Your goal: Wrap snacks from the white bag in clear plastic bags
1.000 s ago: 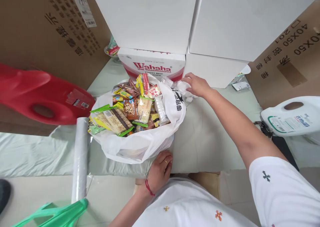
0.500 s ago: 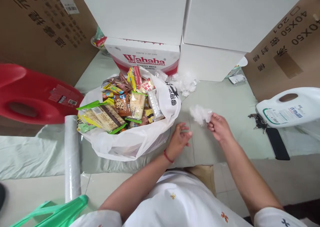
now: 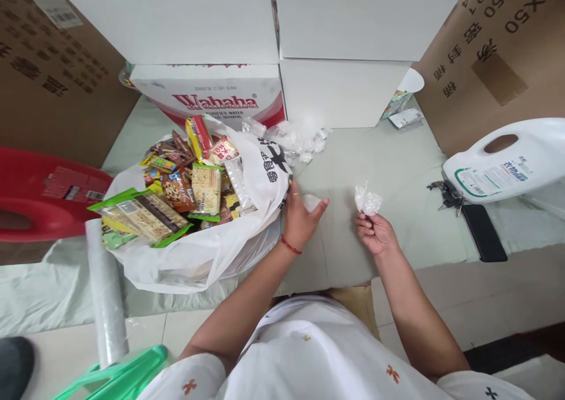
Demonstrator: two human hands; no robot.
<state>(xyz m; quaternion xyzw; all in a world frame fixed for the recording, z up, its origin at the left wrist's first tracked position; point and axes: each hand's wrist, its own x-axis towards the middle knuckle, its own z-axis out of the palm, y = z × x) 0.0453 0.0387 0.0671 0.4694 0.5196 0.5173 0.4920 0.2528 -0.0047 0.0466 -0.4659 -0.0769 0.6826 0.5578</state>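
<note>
My right hand point(image 3: 376, 232) pinches a crumpled piece of clear plastic wrap point(image 3: 368, 199) above the cloth-covered surface. At the right side of a white plastic bag point(image 3: 238, 235) is my left hand point(image 3: 302, 215), its thumb spread away from the fingers. Those fingertips are partly hidden against the bag's edge; whether they press on it I cannot tell. A whitish bit of plastic point(image 3: 312, 203) shows behind the left thumb. Snacks fill the open bag, among them a wrapped cracker pack point(image 3: 206, 189) and a brown cookie packet point(image 3: 178, 191). More crumpled clear plastic point(image 3: 300, 140) lies behind the bag.
A Wahaha carton point(image 3: 212, 97) and white boxes point(image 3: 346, 91) stand at the back. On the right are a white detergent jug point(image 3: 507, 162), keys point(image 3: 451, 195) and a black phone point(image 3: 484, 233). A red jug point(image 3: 48, 194) and a plastic roll point(image 3: 106, 294) are at the left.
My left hand has moved forward and left to the bag's side. My right hand still holds the plastic wrap, now more upright. The camera view has shifted rightward.
</note>
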